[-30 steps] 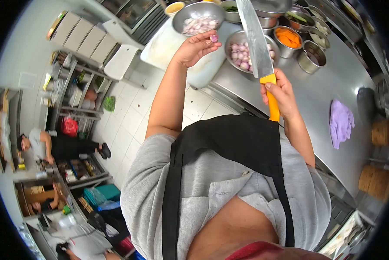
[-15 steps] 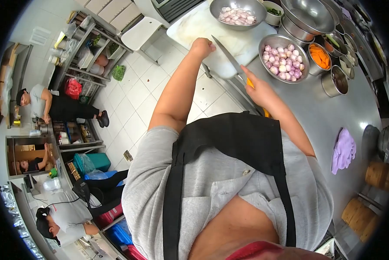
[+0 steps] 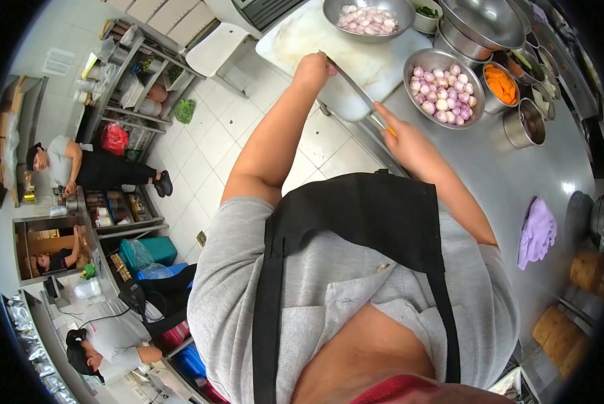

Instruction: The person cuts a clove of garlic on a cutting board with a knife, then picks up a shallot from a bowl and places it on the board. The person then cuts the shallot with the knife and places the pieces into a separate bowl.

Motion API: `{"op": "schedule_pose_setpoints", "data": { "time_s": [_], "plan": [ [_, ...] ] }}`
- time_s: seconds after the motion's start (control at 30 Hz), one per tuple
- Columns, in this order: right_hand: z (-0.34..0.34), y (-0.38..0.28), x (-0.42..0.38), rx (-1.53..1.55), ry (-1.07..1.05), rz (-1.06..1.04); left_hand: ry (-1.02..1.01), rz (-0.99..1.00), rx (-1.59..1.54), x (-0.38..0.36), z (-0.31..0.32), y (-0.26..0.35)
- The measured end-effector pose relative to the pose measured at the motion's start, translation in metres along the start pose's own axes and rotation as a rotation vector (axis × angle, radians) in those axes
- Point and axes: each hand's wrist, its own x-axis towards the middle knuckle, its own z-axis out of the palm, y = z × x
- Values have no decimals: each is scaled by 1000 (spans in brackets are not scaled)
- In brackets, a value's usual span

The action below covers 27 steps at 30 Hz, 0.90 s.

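My left hand (image 3: 311, 73) is closed at the edge of a white cutting board (image 3: 288, 48), fingers pinching a small pinkish piece that looks like a shallot (image 3: 332, 69), mostly hidden. In my right hand (image 3: 410, 145) is a knife (image 3: 356, 89) with a yellow handle, its index finger laid along the blade's base. The blade slants across the board, its tip end right at my left fingertips. A metal bowl of whole peeled shallots (image 3: 443, 94) sits right of the board. Sliced shallots (image 3: 368, 20) fill another metal bowl at the board's far side.
Beside the bowls stand a container of orange carrot pieces (image 3: 501, 86), a metal pot (image 3: 525, 128) and a large stacked bowl (image 3: 484, 20). Purple gloves (image 3: 537, 232) lie on the steel counter (image 3: 477, 161). Several people work to the left near shelving; a white chair (image 3: 218, 50) stands behind the board.
The knife blade has swung left and its tip has come up against my left fingertips. My left hand has moved slightly up. The view has shifted a little.
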Motion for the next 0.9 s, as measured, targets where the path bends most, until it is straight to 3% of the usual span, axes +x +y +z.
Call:
{"op": "schedule_pose_setpoints", "data": {
  "time_s": [0.53, 0.9],
  "plan": [
    [13, -3, 47, -112, -25, 16, -3, 58, 96, 1, -8, 8],
    [-11, -16, -6, -110, -109, 83, 25, 76, 74, 6, 3, -9]
  ]
}}
